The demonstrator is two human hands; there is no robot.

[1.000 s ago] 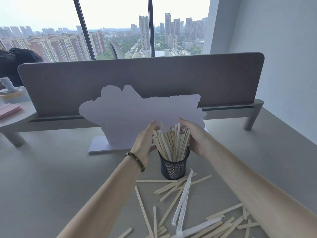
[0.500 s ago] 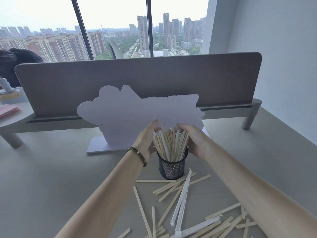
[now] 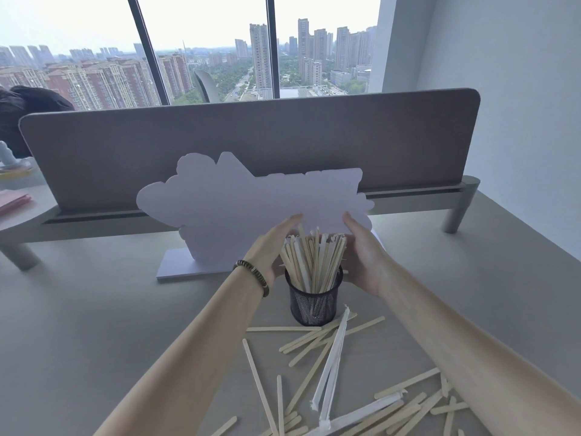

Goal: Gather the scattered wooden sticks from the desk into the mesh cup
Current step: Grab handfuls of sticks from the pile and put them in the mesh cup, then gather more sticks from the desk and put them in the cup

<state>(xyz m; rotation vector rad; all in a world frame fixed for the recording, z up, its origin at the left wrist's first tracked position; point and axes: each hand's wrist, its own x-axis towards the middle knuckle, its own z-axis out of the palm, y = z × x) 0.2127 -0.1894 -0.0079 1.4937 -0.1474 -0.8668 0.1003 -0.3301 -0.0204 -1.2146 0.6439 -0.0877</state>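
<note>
A black mesh cup [image 3: 314,305] stands on the grey desk [image 3: 94,325], packed with a bundle of upright wooden sticks [image 3: 314,259]. My left hand [image 3: 272,247], with a bead bracelet on its wrist, lies flat against the bundle's left side, fingers straight. On the other side, my right hand [image 3: 361,256] cups the bundle, fingers apart. Neither hand closes around a stick. Several loose sticks [image 3: 317,339] lie scattered on the desk in front of the cup and toward the lower right.
White paper wrappers [image 3: 333,357] lie among the loose sticks. A white cut-out board [image 3: 235,209] stands just behind the cup, before a grey desk divider [image 3: 251,136]. Another person's dark hair [image 3: 19,114] shows at far left. A wall bounds the right side.
Both hands have drawn in closer to the bundle of sticks in the cup and now sit slightly lower against its sides. The loose sticks have not moved.
</note>
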